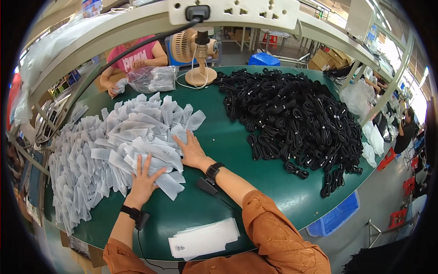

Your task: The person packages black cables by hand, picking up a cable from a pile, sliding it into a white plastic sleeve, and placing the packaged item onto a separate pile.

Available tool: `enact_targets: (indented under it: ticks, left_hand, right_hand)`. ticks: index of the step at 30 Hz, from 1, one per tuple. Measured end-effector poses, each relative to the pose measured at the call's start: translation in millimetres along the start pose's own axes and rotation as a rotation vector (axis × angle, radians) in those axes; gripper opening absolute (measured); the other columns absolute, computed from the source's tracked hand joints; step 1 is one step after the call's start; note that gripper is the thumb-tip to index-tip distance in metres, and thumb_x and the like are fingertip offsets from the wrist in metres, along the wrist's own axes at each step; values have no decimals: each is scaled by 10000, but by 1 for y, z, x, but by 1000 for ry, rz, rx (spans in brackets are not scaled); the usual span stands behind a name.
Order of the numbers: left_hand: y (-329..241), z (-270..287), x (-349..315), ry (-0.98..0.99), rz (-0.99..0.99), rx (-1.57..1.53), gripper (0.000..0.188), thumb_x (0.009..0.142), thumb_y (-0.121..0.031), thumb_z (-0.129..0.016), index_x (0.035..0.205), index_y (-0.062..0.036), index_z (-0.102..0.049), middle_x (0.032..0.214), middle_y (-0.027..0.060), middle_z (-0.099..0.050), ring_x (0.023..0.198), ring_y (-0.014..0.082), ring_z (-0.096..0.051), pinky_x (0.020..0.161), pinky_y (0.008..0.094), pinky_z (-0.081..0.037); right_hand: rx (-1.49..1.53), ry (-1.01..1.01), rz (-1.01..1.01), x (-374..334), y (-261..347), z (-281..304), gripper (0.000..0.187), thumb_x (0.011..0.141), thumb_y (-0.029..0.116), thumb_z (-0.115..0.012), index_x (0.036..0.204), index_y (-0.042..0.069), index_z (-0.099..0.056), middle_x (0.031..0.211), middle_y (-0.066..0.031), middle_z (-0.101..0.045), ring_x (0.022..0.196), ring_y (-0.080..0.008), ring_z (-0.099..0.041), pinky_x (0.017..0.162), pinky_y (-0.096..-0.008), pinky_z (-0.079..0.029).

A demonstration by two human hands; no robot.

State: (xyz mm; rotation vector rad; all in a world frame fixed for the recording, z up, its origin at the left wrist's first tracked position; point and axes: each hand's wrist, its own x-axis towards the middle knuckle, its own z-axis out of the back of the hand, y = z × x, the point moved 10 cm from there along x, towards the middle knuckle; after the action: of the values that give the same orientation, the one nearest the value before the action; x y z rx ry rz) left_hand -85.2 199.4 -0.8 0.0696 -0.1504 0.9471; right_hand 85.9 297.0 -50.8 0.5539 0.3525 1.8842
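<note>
Glossy dark-green tabletop (219, 137) fills the workshop's foreground, its left side bearing a broad heap of narrow, frosted, whitish translucent plastic sleeves (121, 148), slightly curled and overlapping at many angles. At the heap's near right part, the 2 bare hands touch the sleeves with fingers loose and spread wide: first the left hand (143, 183), then the right hand (194, 151) against the right edge, well apart from a mound of looped black cord bundles (294, 114).

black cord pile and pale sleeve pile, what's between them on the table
In the head view, green tabletop with a small pale speck, plus the right hand touching the pale sleeve pile; the fan stands farther back.
</note>
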Motion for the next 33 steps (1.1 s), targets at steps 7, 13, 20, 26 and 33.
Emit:
enact_targets:
  ticks: [7,13,20,26,33]
  left_hand:
    - [23,2,7,38,87,-14,764,682,-53,-835,1369,-285,-593,1654,157,-137,1520,471,-76,1113,626,-347]
    - [17,12,3,-51,6,-80,786,665,-1,-825,1372,-253,-592,1639,181,-156,1509,493,-78,1178,595,-300]
    - [17,11,2,-35,-10,-82,821,646,29,-822,1382,-241,-578,1635,204,-147,1500,519,-63,1196,579,-280]
    - [14,12,-1,-25,-14,-38,836,644,72,-785,1398,-213,-562,1641,200,-119,1512,499,-35,1178,553,-330]
    - [15,11,6,-17,-38,-66,835,675,66,-778,1423,-223,-543,1644,196,-118,1510,501,-57,1185,546,-311]
  right_hand:
    - [-316,-207,38,-46,-16,125,866,721,333,-837,1477,215,-431,1457,-267,-390,1360,-524,-361,1111,-633,-315]
    - [-945,-710,-443,-152,-126,369,837,689,554,-821,1393,187,-555,1372,-207,-508,1279,-424,-439,1017,-631,-351]
    - [-539,-449,-829,-228,-288,413,880,701,695,-750,1441,269,-538,1421,-211,-508,1298,-466,-478,1083,-538,-420]
    - [-477,-346,-708,-217,-269,376,789,694,668,-768,1377,308,-604,1388,-139,-557,1270,-444,-509,1057,-514,-457]
    - [-420,-312,-641,-216,-235,335,783,675,650,-785,1356,305,-613,1423,-134,-507,1249,-458,-499,1009,-572,-470]
